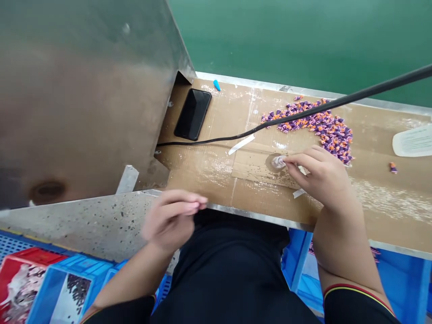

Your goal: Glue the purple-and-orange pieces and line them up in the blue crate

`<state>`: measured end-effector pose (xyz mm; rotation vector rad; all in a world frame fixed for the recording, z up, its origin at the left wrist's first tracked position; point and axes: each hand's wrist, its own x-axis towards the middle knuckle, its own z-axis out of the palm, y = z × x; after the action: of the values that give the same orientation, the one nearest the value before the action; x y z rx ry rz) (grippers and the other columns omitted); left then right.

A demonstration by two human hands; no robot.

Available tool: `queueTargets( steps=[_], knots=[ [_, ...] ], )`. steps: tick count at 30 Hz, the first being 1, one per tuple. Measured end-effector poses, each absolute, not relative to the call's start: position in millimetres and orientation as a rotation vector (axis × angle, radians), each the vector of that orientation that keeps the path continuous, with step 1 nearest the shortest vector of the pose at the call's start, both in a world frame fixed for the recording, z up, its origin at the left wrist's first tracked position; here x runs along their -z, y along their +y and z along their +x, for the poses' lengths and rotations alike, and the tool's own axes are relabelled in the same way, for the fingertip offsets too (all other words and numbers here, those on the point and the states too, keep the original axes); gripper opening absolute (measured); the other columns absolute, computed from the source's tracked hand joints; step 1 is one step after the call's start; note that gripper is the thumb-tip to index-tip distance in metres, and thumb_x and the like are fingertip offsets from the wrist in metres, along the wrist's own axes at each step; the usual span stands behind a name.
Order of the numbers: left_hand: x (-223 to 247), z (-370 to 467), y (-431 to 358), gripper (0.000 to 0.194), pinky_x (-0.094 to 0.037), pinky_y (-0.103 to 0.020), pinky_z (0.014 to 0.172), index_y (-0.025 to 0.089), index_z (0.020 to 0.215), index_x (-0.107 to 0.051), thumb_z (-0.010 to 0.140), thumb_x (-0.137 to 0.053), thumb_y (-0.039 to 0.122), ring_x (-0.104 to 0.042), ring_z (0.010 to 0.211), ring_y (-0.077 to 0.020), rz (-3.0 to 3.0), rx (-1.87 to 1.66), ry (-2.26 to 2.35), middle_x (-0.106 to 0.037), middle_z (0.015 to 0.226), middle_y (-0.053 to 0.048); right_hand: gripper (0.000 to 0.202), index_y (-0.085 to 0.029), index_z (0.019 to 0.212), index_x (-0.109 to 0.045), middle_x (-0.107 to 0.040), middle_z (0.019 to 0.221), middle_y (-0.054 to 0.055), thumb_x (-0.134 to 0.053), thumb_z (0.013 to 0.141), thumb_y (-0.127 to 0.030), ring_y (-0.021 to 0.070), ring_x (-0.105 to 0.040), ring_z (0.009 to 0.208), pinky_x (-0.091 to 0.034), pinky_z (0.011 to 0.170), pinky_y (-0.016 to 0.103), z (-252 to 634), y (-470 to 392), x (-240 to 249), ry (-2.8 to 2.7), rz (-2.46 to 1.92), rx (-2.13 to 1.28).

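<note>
On the cardboard-covered bench (216, 180), a small clear, whitish round piece (278, 162) sits on a dark round spot. The pinched fingertips of my right hand (319, 173) touch its right side; what they hold between them, if anything, is hidden. Behind that hand lies a heap of small purple, pink and orange pieces (335, 135), with one single piece (393, 168) apart to the right. My left hand (172, 216), slightly blurred, hovers by the bench's front edge, thumb and fingers pressed together. Anything in that pinch is too small to make out.
A black cable (303, 114) crosses over the bench and heap. A phone (193, 114) and a blue tip (216, 85) lie at the back left, beside a metal housing (84, 99). A white plastic piece (413, 141) is far right. Bins (67, 288) stand below.
</note>
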<state>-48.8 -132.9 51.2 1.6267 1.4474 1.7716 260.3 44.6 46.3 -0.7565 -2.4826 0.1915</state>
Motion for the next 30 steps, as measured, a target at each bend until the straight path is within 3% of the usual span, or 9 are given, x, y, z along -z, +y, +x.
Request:
queueTargets(
  steps=[3, 6, 9, 13, 17, 24, 30],
  knots=[
    [-38.5, -22.3, -104.5, 0.020, -0.065, -0.020, 0.063, 0.022, 0.103, -0.076, 0.098, -0.069, 0.005, -0.077, 0.069, -0.0114, 1.848, -1.588, 1.139, -0.079, 0.085, 0.000, 0.012, -0.026, 0.100, -0.077, -0.081, 0.090, 0.004, -0.068, 0.104, -0.020, 0.0219, -0.070, 0.077, -0.059, 0.074, 0.038, 261.4, 44.5, -46.2, -2.529, -0.788, -0.171],
    [-37.8, 5.3, -69.2, 0.007, -0.068, -0.023, 0.071, 0.021, 0.102, -0.079, 0.101, -0.074, 0.018, -0.080, 0.073, -0.0136, 1.616, -1.427, 1.082, -0.083, 0.086, -0.004, 0.011, -0.026, 0.102, -0.077, -0.081, 0.091, 0.006, -0.068, 0.103, -0.020, 0.0227, -0.071, 0.079, -0.060, 0.075, 0.039, 261.8, 45.0, -46.3, -2.541, -0.779, -0.198],
    [-43.0, 21.9, -40.3, 0.021, -0.072, -0.031, 0.081, 0.018, 0.104, -0.083, 0.102, -0.076, 0.037, -0.083, 0.084, -0.0183, 1.275, -1.246, 0.991, -0.085, 0.097, -0.009, 0.010, -0.025, 0.102, -0.076, -0.080, 0.088, 0.005, -0.069, 0.102, -0.018, 0.0222, -0.072, 0.077, -0.060, 0.073, 0.037, 260.3, 44.5, -46.3, -2.491, -0.769, -0.233],
    [-41.4, 30.7, -12.7, 0.030, -0.072, -0.036, 0.093, 0.016, 0.103, -0.083, 0.094, -0.084, 0.045, -0.083, 0.093, -0.0203, 1.126, -1.140, 0.907, -0.085, 0.103, -0.011, 0.010, -0.026, 0.102, -0.075, -0.080, 0.086, 0.003, -0.069, 0.101, -0.018, 0.0192, -0.072, 0.071, -0.060, 0.068, 0.034, 255.9, 41.5, -44.9, -2.328, -0.867, -0.238],
    [-25.1, 34.4, 2.3, 0.038, -0.072, -0.034, 0.086, 0.016, 0.111, -0.081, 0.089, -0.090, 0.046, -0.082, 0.084, -0.0191, 1.028, -1.191, 0.942, -0.083, 0.092, -0.008, 0.007, -0.026, 0.102, -0.077, -0.082, 0.088, 0.002, -0.073, 0.099, -0.022, 0.0180, -0.074, 0.069, -0.063, 0.066, 0.032, 250.3, 36.1, -43.1, -2.149, -0.994, -0.304],
    [-12.2, 28.4, -3.6, 0.035, -0.071, -0.026, 0.070, 0.017, 0.106, -0.083, 0.095, -0.084, 0.050, -0.082, 0.077, -0.0171, 1.038, -1.247, 1.004, -0.084, 0.095, -0.009, 0.009, -0.023, 0.105, -0.076, -0.084, 0.093, 0.005, -0.071, 0.103, -0.030, 0.0195, -0.082, 0.075, -0.070, 0.070, 0.033, 236.0, 16.5, -42.1, -1.719, -1.187, -0.817],
    [-18.7, 28.3, -7.1, 0.026, -0.074, -0.032, 0.085, 0.021, 0.109, -0.087, 0.097, -0.083, 0.044, -0.084, 0.096, -0.0204, 1.032, -1.242, 0.971, -0.086, 0.109, -0.010, 0.010, -0.026, 0.107, -0.081, -0.085, 0.098, 0.007, -0.075, 0.102, -0.032, 0.0227, -0.083, 0.080, -0.073, 0.072, 0.037, 233.2, 15.1, -37.2, -1.726, -1.167, -0.818]
  ],
)
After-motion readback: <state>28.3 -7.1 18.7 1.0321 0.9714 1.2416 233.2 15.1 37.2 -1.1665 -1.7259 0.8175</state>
